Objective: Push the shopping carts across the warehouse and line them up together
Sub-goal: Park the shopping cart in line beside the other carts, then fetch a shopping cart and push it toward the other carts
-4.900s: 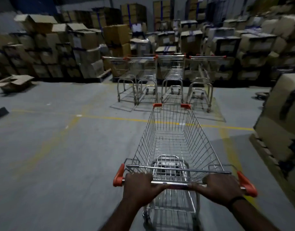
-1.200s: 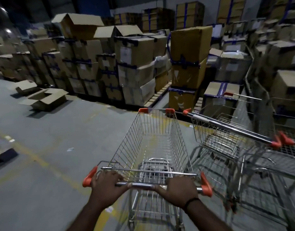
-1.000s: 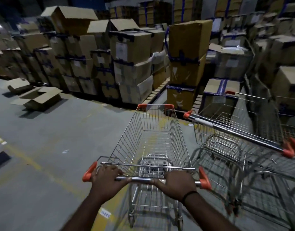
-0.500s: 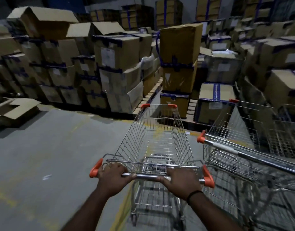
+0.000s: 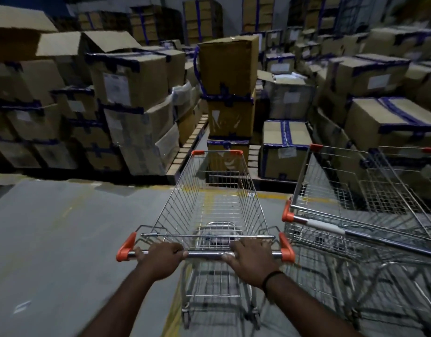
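Dim, bluish light fills the warehouse. Stacked cardboard boxes [image 5: 127, 79] fade into darkness toward the corners. Wide-angle distortion bends the edges; motion blur smears the right-hand cart [image 5: 326, 226] and near floor [image 5: 51, 239].

Layout around the pushed cart [image 5: 209, 205]

Both hands grip the handle bar [image 5: 204, 254] at the pushed cart's near end: left hand [image 5: 161, 257] toward its left end, right hand [image 5: 251, 260] toward its right. A second cart [image 5: 350, 210] stands just beside the pushed cart, on its right. Stacked boxes [image 5: 228, 93] stand beyond its far end. A floor line [image 5: 175, 310] runs beneath its near end.
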Demonstrator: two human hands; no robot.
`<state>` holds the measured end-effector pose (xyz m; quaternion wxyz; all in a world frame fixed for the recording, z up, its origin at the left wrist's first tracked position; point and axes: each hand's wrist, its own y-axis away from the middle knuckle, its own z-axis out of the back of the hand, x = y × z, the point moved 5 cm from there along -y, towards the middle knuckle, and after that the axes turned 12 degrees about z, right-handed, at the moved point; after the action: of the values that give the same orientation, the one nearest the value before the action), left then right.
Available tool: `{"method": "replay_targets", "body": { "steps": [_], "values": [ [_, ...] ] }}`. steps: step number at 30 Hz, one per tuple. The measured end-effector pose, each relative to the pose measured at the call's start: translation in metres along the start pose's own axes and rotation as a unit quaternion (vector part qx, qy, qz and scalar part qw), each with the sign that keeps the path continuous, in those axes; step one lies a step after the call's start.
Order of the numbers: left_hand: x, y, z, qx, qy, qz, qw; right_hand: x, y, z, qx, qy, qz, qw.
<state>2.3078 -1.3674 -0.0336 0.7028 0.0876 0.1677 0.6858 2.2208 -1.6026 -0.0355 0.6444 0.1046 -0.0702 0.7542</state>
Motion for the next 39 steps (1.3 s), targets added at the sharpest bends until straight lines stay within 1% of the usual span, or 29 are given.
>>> {"method": "replay_targets", "body": {
  "steps": [2, 4, 6, 8, 11, 14, 16, 19, 22, 24, 32, 36, 39],
  "values": [
    [-0.013, 0.002, 0.005, -0.016, 0.032, 0.014, 0.999, -0.006, 0.001, 0.010, -0.034, -0.123, 0.001, 0.992],
    [-0.033, 0.007, 0.012, -0.062, 0.083, 0.002, 0.995, -0.015, 0.008, 0.025, -0.093, -0.196, -0.009, 0.976],
    [-0.067, 0.017, 0.020, -0.095, 0.156, -0.059, 0.981, -0.028, 0.021, 0.039, -0.132, -0.217, -0.032, 0.967],
    [-0.109, 0.036, 0.031, -0.107, 0.199, -0.126, 0.966, -0.042, 0.039, 0.050, -0.160, -0.270, -0.050, 0.948],
    [-0.168, 0.065, 0.040, -0.084, 0.228, -0.199, 0.950, -0.068, 0.070, 0.064, -0.199, -0.324, -0.077, 0.922],
    [-0.218, 0.089, 0.037, -0.046, 0.240, -0.248, 0.937, -0.094, 0.113, 0.081, -0.236, -0.320, -0.099, 0.912],
    [-0.249, 0.107, 0.028, -0.025, 0.241, -0.278, 0.929, -0.114, 0.147, 0.094, -0.263, -0.318, -0.128, 0.902],
    [-0.286, 0.133, 0.010, 0.012, 0.224, -0.312, 0.923, -0.146, 0.202, 0.111, -0.317, -0.323, -0.180, 0.873],
    [-0.321, 0.156, -0.011, 0.034, 0.173, -0.352, 0.919, -0.177, 0.256, 0.125, -0.379, -0.311, -0.212, 0.845],
    [-0.346, 0.176, -0.021, 0.047, 0.166, -0.377, 0.910, -0.192, 0.294, 0.136, -0.409, -0.301, -0.233, 0.829],
    [-0.455, 0.271, -0.049, 0.079, 0.177, -0.451, 0.871, -0.232, 0.437, 0.153, -0.459, -0.276, -0.297, 0.790],
    [-0.510, 0.333, -0.076, 0.130, 0.188, -0.489, 0.842, -0.247, 0.514, 0.153, -0.473, -0.270, -0.330, 0.771],
    [-0.546, 0.375, -0.102, 0.153, 0.166, -0.518, 0.825, -0.257, 0.567, 0.155, -0.478, -0.254, -0.366, 0.757]
  ]
}}
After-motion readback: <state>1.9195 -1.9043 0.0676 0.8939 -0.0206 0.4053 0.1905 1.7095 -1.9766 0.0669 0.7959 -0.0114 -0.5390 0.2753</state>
